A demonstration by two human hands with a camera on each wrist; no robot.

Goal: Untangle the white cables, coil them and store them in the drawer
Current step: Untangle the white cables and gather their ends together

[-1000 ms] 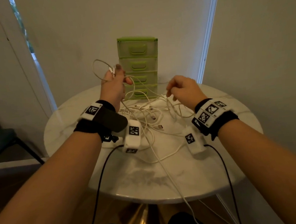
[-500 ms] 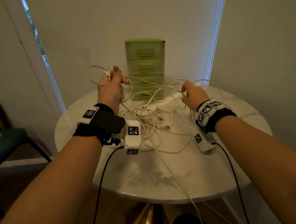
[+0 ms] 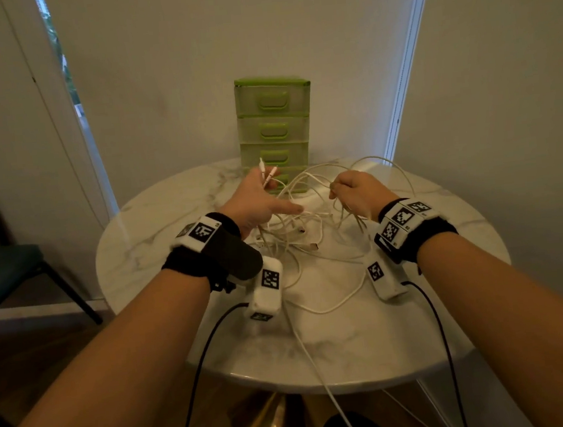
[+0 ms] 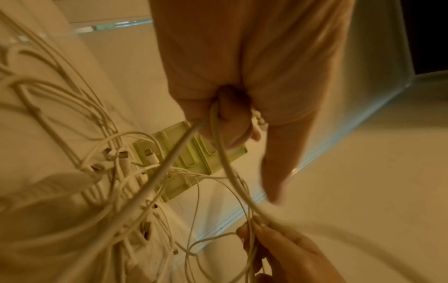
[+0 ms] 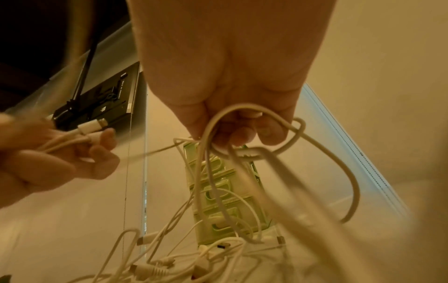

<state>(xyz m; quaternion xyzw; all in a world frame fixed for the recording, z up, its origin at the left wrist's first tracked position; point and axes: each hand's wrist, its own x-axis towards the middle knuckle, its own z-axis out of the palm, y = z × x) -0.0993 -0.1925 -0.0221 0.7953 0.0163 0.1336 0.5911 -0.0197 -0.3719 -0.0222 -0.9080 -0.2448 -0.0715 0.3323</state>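
A tangle of white cables lies in the middle of the round marble table. My left hand holds two cable ends between its fingers, their white plugs sticking up, with the thumb stretched out to the right. My right hand is curled round several loops of cable lifted off the pile. The strands run from my left hand down into the heap. Behind both hands stands the green drawer unit, all its drawers closed.
One white cable trails off the table's front edge toward the floor. A dark chair stands to the left of the table. Walls and a window blind close in behind the drawer unit.
My left hand has dropped lower and moved right, in front of the drawers, still holding the plugs. My right hand has gathered loops of cable and lifted them.
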